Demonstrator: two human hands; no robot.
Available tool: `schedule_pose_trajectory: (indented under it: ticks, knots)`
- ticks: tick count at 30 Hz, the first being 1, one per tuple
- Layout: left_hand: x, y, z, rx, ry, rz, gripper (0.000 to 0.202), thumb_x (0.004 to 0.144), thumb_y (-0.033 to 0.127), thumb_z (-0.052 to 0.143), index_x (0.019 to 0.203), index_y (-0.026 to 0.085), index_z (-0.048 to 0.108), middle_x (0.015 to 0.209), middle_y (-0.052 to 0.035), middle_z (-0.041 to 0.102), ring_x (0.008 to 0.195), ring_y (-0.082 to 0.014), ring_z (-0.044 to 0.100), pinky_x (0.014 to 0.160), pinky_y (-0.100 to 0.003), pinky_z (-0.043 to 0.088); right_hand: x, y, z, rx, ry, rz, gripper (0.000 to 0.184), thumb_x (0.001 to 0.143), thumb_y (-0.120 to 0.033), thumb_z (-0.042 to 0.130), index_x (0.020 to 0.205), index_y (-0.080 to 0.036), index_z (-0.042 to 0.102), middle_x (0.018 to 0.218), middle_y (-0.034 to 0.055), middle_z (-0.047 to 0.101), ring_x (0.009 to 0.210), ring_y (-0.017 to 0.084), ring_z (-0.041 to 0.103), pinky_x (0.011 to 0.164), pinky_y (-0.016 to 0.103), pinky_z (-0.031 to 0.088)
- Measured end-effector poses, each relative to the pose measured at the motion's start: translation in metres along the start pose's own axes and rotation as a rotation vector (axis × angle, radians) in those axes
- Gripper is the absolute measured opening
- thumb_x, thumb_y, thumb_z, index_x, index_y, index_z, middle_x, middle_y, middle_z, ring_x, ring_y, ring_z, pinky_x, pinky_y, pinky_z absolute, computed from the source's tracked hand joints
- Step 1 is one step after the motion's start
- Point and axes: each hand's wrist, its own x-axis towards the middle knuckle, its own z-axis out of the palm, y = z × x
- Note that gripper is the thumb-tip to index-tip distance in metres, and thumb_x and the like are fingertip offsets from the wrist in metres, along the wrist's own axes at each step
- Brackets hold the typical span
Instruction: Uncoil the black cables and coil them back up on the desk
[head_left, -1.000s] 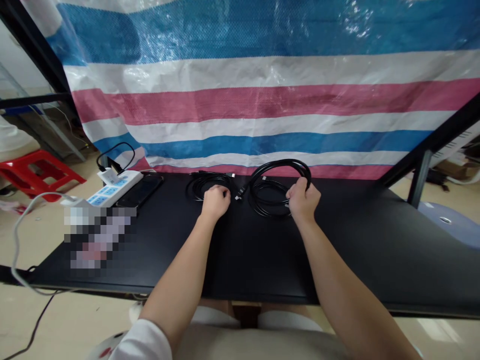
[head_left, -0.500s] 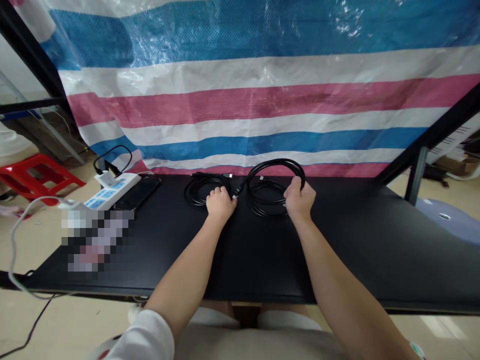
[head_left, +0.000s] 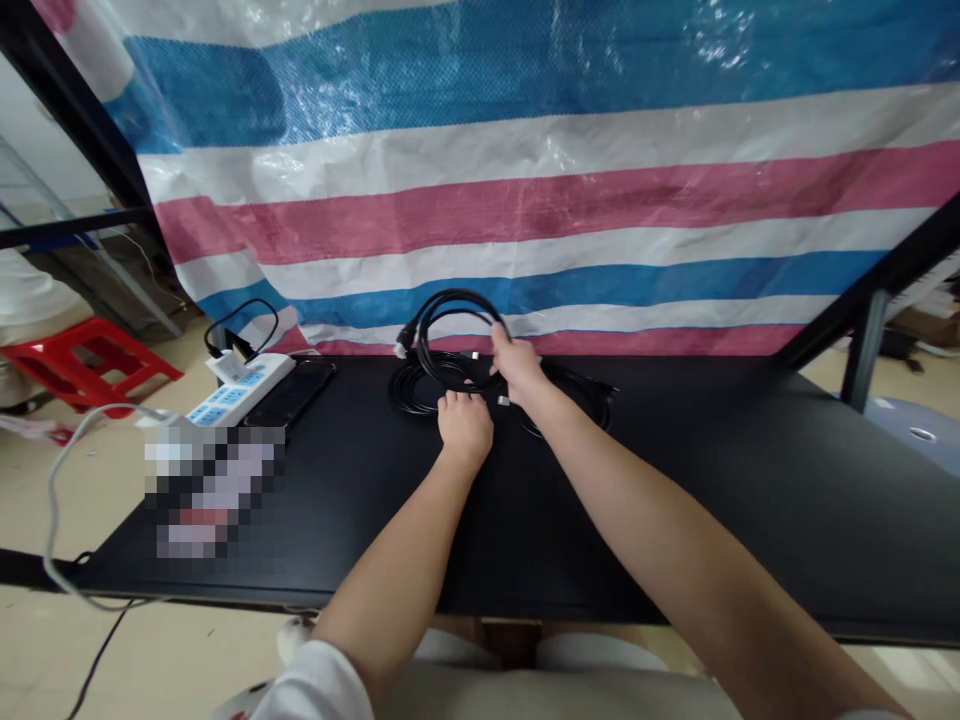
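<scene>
My right hand (head_left: 517, 372) grips a looped black cable (head_left: 459, 297), held up and tilted. Its plug end (head_left: 405, 340) hangs at the loop's left side. Behind and below this loop lies a second coiled black cable (head_left: 411, 395), flat on the black table (head_left: 360, 500). My left hand (head_left: 466, 430) rests at the near right edge of that coil, fingers curled and close together over it. Partly hidden by my right forearm is a third coiled black cable (head_left: 592, 395). A small pale connector (head_left: 502, 400) shows between my hands.
A white power strip (head_left: 244, 390) with plugged-in adapters and a black phone (head_left: 292, 392) lie at the table's left. Nearer is a pixelated patch. A striped plastic sheet (head_left: 480, 220) hangs behind the table. A red stool (head_left: 94, 360) stands beyond on the left.
My right hand has moved left and carried the looped cable from above the right coil to above the left one. My left hand has shifted slightly toward me. The view has moved a little.
</scene>
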Motion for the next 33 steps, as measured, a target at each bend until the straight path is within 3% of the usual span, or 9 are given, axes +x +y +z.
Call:
schedule_pose_trajectory:
  ticks: [3, 6, 11, 17, 22, 24, 26, 29, 33]
  knots:
    - [-0.001, -0.002, 0.000, -0.013, -0.025, 0.003, 0.042, 0.089, 0.012, 0.039, 0.126, 0.007, 0.057, 0.117, -0.0222, 0.065, 0.110, -0.0300, 0.059, 0.091, -0.041, 0.042, 0.008, -0.009, 0.022, -0.065, -0.249, 0.285, 0.044, 0.088, -0.049, 0.050, 0.053, -0.022, 0.050, 0.039, -0.0006, 0.046, 0.040, 0.017, 0.050, 0.043, 0.029, 0.042]
    - [-0.002, -0.003, -0.002, -0.032, -0.027, 0.002, 0.037, 0.090, 0.015, 0.041, 0.118, 0.004, 0.061, 0.108, -0.0234, 0.068, 0.105, -0.0309, 0.062, 0.092, -0.042, 0.041, 0.015, -0.003, 0.029, -0.170, -0.351, 0.350, 0.038, 0.084, -0.038, 0.057, 0.050, -0.022, 0.051, 0.036, -0.0005, 0.045, 0.037, 0.017, 0.048, 0.042, 0.031, 0.042]
    - [-0.004, -0.003, -0.005, -0.046, -0.002, -0.024, 0.030, 0.087, 0.015, 0.045, 0.101, 0.009, 0.071, 0.096, -0.0205, 0.070, 0.098, -0.0316, 0.064, 0.086, -0.041, 0.043, 0.026, 0.015, 0.029, -0.454, -0.289, 0.221, 0.028, 0.075, -0.034, 0.066, 0.052, -0.022, 0.057, 0.035, 0.0022, 0.048, 0.042, 0.022, 0.055, 0.048, 0.034, 0.046]
    - [-0.007, -0.005, -0.013, -0.079, 0.004, -0.076, 0.024, 0.083, 0.019, 0.053, 0.093, 0.013, 0.074, 0.093, -0.0183, 0.071, 0.098, -0.0316, 0.063, 0.089, -0.042, 0.043, 0.022, 0.011, 0.037, -0.541, -0.225, 0.245, 0.020, 0.080, -0.029, 0.062, 0.065, -0.018, 0.069, 0.043, 0.0074, 0.055, 0.053, 0.027, 0.064, 0.057, 0.036, 0.051]
    - [-0.005, -0.018, -0.024, -0.181, 0.176, -0.162, 0.028, 0.084, 0.030, 0.049, 0.079, 0.017, 0.073, 0.083, -0.0142, 0.069, 0.091, -0.0301, 0.063, 0.087, -0.044, 0.043, 0.007, -0.004, 0.035, -0.589, -0.155, 0.262, 0.021, 0.083, -0.026, 0.058, 0.086, -0.012, 0.073, 0.078, 0.0193, 0.070, 0.081, 0.032, 0.070, 0.069, 0.038, 0.053]
    - [-0.001, -0.027, -0.026, -0.229, 0.335, -0.257, 0.026, 0.084, 0.031, 0.048, 0.082, 0.018, 0.071, 0.091, -0.0138, 0.068, 0.097, -0.0311, 0.061, 0.089, -0.047, 0.042, 0.000, -0.010, 0.032, -0.604, -0.138, 0.262, 0.025, 0.084, -0.025, 0.056, 0.095, -0.009, 0.072, 0.096, 0.0237, 0.070, 0.095, 0.034, 0.068, 0.077, 0.040, 0.052]
    - [0.004, -0.037, -0.025, -0.265, 0.455, -0.441, 0.024, 0.080, 0.031, 0.052, 0.093, 0.018, 0.068, 0.111, -0.0165, 0.063, 0.113, -0.0355, 0.054, 0.094, -0.052, 0.039, -0.008, -0.015, 0.029, -0.610, -0.139, 0.259, 0.028, 0.086, -0.025, 0.054, 0.102, -0.008, 0.070, 0.106, 0.0247, 0.068, 0.102, 0.034, 0.066, 0.082, 0.039, 0.051]
    - [0.010, -0.048, -0.020, -0.381, 0.416, -0.671, 0.039, 0.079, 0.032, 0.055, 0.113, 0.014, 0.057, 0.133, -0.0223, 0.048, 0.126, -0.0387, 0.045, 0.100, -0.054, 0.038, -0.017, -0.021, 0.026, -0.636, -0.184, 0.206, 0.035, 0.088, -0.028, 0.051, 0.115, -0.009, 0.064, 0.115, 0.0226, 0.065, 0.106, 0.032, 0.064, 0.086, 0.038, 0.049]
    - [0.015, -0.053, -0.015, -0.576, 0.322, -0.592, 0.042, 0.079, 0.026, 0.057, 0.118, 0.011, 0.050, 0.136, -0.0250, 0.043, 0.120, -0.0341, 0.053, 0.101, -0.047, 0.041, -0.024, -0.025, 0.026, -0.693, -0.247, 0.080, 0.036, 0.091, -0.031, 0.047, 0.115, -0.011, 0.063, 0.121, 0.0204, 0.063, 0.109, 0.030, 0.062, 0.089, 0.036, 0.048]
